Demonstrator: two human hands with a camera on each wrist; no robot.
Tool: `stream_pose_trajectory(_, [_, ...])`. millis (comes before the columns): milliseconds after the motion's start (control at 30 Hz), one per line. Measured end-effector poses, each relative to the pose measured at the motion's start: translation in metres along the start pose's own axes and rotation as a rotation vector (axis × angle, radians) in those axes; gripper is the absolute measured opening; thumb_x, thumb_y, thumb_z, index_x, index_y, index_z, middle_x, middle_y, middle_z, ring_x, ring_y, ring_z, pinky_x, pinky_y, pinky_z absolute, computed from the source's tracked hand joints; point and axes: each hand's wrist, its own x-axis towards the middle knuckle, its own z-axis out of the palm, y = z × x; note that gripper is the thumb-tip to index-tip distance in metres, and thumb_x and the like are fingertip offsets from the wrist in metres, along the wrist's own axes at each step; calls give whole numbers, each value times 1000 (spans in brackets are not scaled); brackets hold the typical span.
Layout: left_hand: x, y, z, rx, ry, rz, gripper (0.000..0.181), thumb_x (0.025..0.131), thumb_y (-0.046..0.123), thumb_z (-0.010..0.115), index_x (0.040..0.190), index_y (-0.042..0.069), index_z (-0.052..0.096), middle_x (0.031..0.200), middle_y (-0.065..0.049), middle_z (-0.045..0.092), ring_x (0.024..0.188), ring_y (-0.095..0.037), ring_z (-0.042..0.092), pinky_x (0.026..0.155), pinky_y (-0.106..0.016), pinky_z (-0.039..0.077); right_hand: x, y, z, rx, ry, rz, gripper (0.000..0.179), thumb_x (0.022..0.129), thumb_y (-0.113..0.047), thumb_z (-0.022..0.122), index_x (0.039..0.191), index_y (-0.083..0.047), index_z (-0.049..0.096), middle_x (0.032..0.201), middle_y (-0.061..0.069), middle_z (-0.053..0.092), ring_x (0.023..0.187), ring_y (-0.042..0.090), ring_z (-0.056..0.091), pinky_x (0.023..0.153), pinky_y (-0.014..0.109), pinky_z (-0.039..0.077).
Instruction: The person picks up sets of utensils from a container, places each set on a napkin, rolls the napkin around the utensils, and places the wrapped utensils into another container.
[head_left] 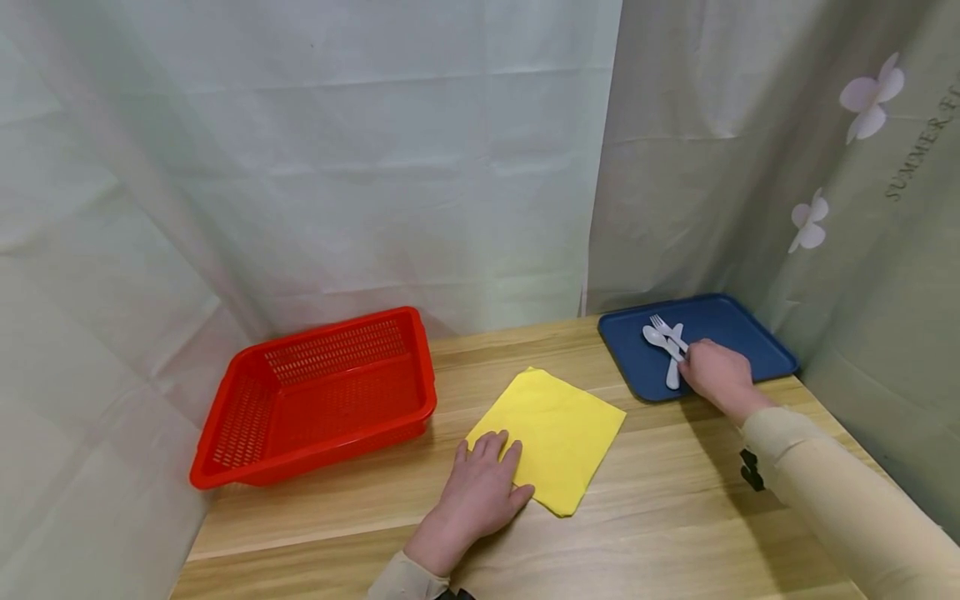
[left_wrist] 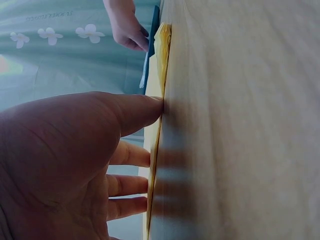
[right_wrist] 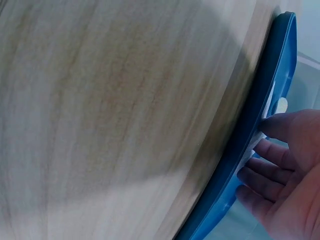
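Note:
My left hand (head_left: 483, 492) rests on the near-left edge of a yellow folded napkin (head_left: 558, 433). Its fingers are spread over the top, and in the left wrist view the thumb (left_wrist: 140, 110) lies at the napkin's edge. At the right, my right hand (head_left: 716, 371) reaches over the near rim of a blue tray (head_left: 757, 346). Thumb and fingertips are at the handle ends of a white plastic fork (head_left: 660, 323) and spoon (head_left: 652, 335); I cannot tell whether they pinch them. Beneath these lies a white knife (head_left: 672, 379), crossing them.
A red perforated plastic basket (head_left: 427, 392) stands at the left of the wooden table (head_left: 652, 483). Pale curtains (head_left: 390, 167) enclose the table at the back and sides, close behind the tray and basket.

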Motion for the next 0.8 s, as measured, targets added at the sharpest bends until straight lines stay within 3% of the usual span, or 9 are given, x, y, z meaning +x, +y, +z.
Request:
stream_pose_trajectory(433, [1, -1, 2, 1, 3, -1, 70, 105, 52, 71, 158, 10, 59, 162, -17, 52, 150, -39, 45, 121, -71, 35, 0, -1, 0, -6, 33, -20, 24, 99, -13, 69, 75, -6, 67, 84, 14, 59, 71, 31, 58, 60, 50, 51])
stream_pose_trajectory(800, [0, -1, 1, -3, 0, -1, 70, 105, 52, 71, 158, 9, 59, 162, -17, 52, 150, -39, 45, 121, -71, 35, -2, -6, 1, -38, 69, -7, 22, 104, -15, 71, 87, -2, 72, 92, 17, 62, 81, 38, 63, 65, 57, 55])
